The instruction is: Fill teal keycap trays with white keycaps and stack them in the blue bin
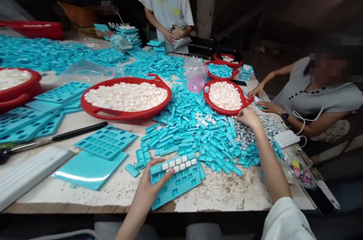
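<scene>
My left hand (155,181) grips the left edge of a blue grid tray (181,183) at the table's front edge. Two rows of white key pieces (181,163) sit along the tray's upper part, and its lower sockets are bare. My right hand (248,117) reaches out over a heap of small white and dark pieces (245,134), just in front of a red basket of white pieces (226,96). Its fingertips are pressed together; what they hold, if anything, is too small to make out. A heap of blue plastic strips (193,130) spreads beyond the tray.
A large red basket (126,115) of white pieces stands left of centre. Blue trays (106,141), a black rod (70,133) and a white bar (31,172) lie at left. One person sits at right, another stands behind the table, and a third is partly visible at back left.
</scene>
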Demonstrator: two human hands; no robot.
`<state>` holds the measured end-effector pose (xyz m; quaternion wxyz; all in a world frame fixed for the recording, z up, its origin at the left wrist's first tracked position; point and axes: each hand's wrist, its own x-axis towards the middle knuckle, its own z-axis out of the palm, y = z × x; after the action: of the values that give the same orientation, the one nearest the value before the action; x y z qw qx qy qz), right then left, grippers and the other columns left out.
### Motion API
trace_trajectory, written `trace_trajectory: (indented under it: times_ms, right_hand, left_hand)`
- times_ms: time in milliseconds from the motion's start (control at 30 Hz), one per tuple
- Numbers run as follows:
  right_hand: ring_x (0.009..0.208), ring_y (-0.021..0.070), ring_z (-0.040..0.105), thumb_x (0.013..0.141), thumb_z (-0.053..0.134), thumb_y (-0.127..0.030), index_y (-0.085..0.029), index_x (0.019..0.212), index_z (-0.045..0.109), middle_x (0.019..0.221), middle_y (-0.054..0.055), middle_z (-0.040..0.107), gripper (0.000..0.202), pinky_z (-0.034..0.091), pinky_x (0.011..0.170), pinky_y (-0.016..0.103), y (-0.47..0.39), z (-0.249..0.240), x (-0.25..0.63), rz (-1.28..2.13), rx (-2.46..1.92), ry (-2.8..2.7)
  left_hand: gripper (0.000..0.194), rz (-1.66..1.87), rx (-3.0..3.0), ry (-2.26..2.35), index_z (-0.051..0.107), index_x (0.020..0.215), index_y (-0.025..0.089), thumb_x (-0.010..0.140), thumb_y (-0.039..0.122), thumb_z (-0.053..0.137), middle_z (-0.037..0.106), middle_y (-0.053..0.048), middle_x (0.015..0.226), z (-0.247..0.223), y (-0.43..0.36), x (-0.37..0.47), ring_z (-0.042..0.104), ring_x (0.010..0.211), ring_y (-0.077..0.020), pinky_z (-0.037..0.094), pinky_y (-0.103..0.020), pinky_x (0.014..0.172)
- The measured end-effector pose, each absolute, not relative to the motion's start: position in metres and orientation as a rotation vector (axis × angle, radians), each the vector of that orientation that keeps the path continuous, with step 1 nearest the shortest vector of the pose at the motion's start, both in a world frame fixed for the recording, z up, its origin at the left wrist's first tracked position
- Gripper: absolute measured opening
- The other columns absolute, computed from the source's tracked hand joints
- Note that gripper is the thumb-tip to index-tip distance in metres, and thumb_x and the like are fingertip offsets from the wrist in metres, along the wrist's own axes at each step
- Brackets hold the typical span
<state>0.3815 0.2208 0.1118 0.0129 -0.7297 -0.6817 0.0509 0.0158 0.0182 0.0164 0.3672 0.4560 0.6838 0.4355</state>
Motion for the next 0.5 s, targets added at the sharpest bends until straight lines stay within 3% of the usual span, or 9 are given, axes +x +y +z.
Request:
trace_trajectory:
  times_ms: [233,400,500]
  right_hand:
    - [0.096,0.0246,0.072,0.09,0.068,-0.043,-0.019,0.087,0.079,0.098,0.011,0.077,0.026,0.048,0.077,0.027,0.215,0.109,0.371,0.171,-2.242,-2.092]
    - [0.1,0.0268,0.072,0.089,0.068,-0.04,-0.02,0.089,0.078,0.102,0.011,0.077,0.022,0.047,0.078,0.029,0.217,0.102,0.373,0.16,-2.279,-2.028]
    - [0.099,0.0256,0.072,0.088,0.067,-0.034,-0.022,0.086,0.077,0.099,0.008,0.078,0.016,0.047,0.076,0.028,0.216,0.104,0.372,0.178,-2.248,-2.048]
  left_hand:
    - [0.049,1.16,1.165,1.753,0.06,0.107,0.027,0.079,0.068,0.065,0.065,-0.009,0.128,0.011,0.018,0.016,0.049,0.137,-0.0381,0.041,-0.051,0.112]
    - [0.048,1.172,1.159,1.72,0.06,0.109,0.027,0.08,0.065,0.065,0.063,-0.01,0.131,0.006,0.02,0.013,0.047,0.138,-0.0374,0.035,-0.053,0.116]
    - [0.049,1.194,1.153,1.69,0.061,0.106,0.027,0.076,0.064,0.069,0.066,-0.009,0.126,0.003,0.023,0.01,0.053,0.133,-0.0369,0.038,-0.052,0.113]
